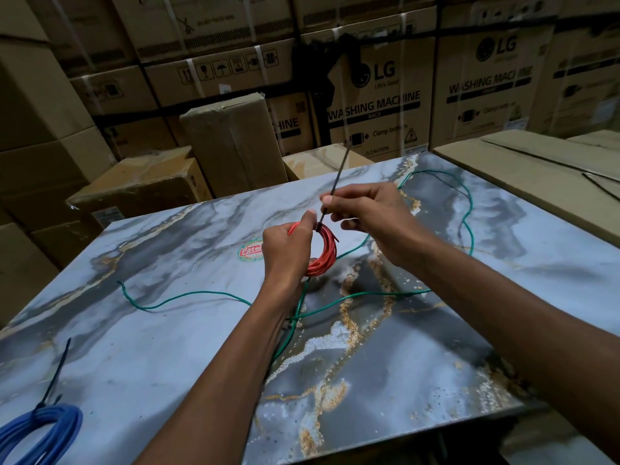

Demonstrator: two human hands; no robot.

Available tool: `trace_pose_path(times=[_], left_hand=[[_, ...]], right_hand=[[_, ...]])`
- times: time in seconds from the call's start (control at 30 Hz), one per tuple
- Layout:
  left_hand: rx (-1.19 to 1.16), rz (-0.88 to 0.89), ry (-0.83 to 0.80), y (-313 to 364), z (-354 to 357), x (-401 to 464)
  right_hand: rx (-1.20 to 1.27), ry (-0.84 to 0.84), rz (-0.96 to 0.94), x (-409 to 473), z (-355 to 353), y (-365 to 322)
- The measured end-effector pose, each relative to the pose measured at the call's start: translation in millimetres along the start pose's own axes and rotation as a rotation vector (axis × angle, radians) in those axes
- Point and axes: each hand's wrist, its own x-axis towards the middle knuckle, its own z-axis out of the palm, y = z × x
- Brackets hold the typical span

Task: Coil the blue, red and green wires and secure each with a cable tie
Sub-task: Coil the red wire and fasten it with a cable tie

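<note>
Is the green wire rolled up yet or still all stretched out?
Still stretched out. The green wire lies in loose loops across the table, with no tie on it, unlike the coiled red wire.

My left hand [285, 250] and right hand [365, 213] are bare, no gloves, rings or watch; both forearms are bare too, no sleeves reaching them.

My left hand [285, 253] gripped the coiled red wire [324, 253] above the middle of the table [167, 246], while my right hand [365, 209] pinched the black cable tie [335, 182] looped round it. The green wire [369, 293] lay loose across the table, and the tied blue coil [43, 431] sat at the near left corner.
</note>
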Motion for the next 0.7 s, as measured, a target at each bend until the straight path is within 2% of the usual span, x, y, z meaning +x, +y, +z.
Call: trace_pose_path(times=[0.23, 0.43, 0.53, 0.7], left_hand=[[-0.092, -0.007, -0.107, 2, 3, -1], [-0.077, -0.016, -0.122, 3, -2, -4], [-0.066, -0.098, -0.122, 5, 0, -3], [-0.254, -0.294, -0.186, 7, 5, -5]], right_hand=[[0.023, 0.132, 0.061, 4, 3, 11], [-0.166, 0.11, -0.04, 0, 7, 10], [-0.012, 0.122, 0.07, 2, 1, 3], [0.227, 0.163, 0.229, 4, 1, -4]])
